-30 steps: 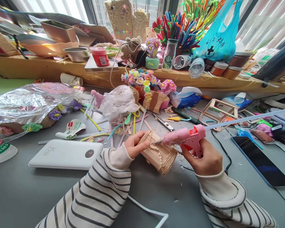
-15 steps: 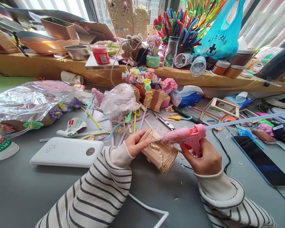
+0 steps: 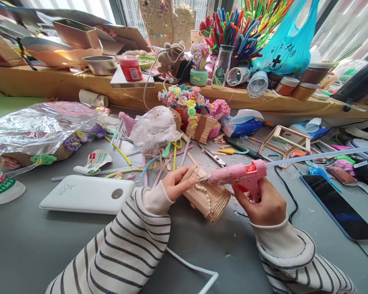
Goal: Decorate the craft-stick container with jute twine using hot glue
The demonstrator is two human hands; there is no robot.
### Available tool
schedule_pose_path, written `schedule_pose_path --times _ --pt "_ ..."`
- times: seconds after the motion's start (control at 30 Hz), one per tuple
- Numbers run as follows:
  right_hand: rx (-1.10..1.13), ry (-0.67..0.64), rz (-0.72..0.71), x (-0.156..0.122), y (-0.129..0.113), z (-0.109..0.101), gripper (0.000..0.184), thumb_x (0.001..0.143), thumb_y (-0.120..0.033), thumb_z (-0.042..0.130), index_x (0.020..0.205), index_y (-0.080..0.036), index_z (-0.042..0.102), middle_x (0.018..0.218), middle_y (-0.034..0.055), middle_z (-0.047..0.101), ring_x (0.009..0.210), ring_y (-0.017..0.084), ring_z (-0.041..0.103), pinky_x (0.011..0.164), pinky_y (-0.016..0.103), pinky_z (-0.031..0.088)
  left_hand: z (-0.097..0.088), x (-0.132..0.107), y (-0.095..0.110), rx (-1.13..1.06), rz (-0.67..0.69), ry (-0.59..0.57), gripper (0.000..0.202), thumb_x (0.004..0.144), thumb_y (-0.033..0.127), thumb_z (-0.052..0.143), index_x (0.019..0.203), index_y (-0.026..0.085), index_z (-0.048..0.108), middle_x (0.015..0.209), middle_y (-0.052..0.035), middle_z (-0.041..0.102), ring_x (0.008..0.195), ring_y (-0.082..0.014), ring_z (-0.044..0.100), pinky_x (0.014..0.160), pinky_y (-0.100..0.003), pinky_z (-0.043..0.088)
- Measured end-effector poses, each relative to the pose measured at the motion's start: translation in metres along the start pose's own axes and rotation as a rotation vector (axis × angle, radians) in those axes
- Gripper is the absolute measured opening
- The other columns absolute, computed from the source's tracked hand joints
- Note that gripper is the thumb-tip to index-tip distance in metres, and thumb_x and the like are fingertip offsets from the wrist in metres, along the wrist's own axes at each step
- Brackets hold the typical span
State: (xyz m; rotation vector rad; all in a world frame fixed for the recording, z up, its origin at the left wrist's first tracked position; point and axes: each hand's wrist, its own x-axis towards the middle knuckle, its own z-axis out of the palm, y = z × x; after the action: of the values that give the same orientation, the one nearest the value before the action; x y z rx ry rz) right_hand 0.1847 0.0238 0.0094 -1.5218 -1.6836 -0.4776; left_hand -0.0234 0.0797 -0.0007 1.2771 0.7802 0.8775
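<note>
My left hand (image 3: 178, 184) is closed on the far left end of a small wooden-stick box (image 3: 204, 195), which lies tilted above the grey table. Twine wraps the box's ends, and a braided cord (image 3: 206, 192) curves across its upper face. In my right hand (image 3: 265, 204) is a pink hot glue gun (image 3: 239, 176), gripped by its handle. Its metal nozzle points left and sits at the cord, close to my left fingertips; whether it touches cannot be made out. A long translucent glue stick (image 3: 322, 156) sticks out of the gun's back.
A white power bank (image 3: 87, 194) lies left, a dark phone (image 3: 337, 206) right. Behind the box are scissors (image 3: 213, 155), a crumpled plastic bag (image 3: 155, 128) and a wooden stick frame (image 3: 284, 143). A white cable (image 3: 191, 267) runs in front. Craft supplies crowd the back ledge (image 3: 125, 96).
Both hands, the box and the glue gun hold almost the same positions. The gun's nozzle has shifted very slightly; the view has moved a little.
</note>
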Motion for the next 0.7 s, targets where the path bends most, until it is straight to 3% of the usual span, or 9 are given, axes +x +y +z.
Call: schedule_pose_path --times 0.17,0.47,0.7 --pt "0.032 -0.038 0.057 -0.0002 -0.0007 0.0003 0.027 0.070 -0.043 0.055 0.066 -0.017 0.049 0.049 -0.0041 0.043 0.040 0.008 0.038 0.042 0.022 0.032 -0.0008 0.0014 -0.0012 0.024 0.005 0.011 0.033 0.066 0.037 0.060 0.090 0.015 0.057 0.078 -0.0013 0.061 0.072 -0.0146 0.055 0.064 -0.023 0.042" --pt "0.163 -0.217 0.413 0.0075 -0.0010 -0.0012 0.036 0.066 -0.054 0.052 0.066 -0.018 0.052 0.042 -0.0069 0.033 0.037 0.007 0.030 0.039 0.023 0.027 -0.0003 0.0029 0.0002 0.168 0.006 0.097 0.036 0.066 0.041 0.057 0.089 0.014 0.060 0.078 -0.0035 0.063 0.073 -0.0174 0.057 0.064 -0.025 0.043" --pt "0.219 -0.253 0.474 0.0085 -0.0004 0.0002 0.036 0.064 -0.054 0.051 0.067 -0.018 0.053 0.043 -0.0059 0.037 0.039 0.007 0.030 0.041 0.023 0.027 0.0020 0.0007 0.0075 0.365 0.088 0.235 0.028 0.072 0.040 0.047 0.081 0.015 0.058 0.071 -0.0007 0.061 0.067 -0.0139 0.054 0.059 -0.023 0.041"
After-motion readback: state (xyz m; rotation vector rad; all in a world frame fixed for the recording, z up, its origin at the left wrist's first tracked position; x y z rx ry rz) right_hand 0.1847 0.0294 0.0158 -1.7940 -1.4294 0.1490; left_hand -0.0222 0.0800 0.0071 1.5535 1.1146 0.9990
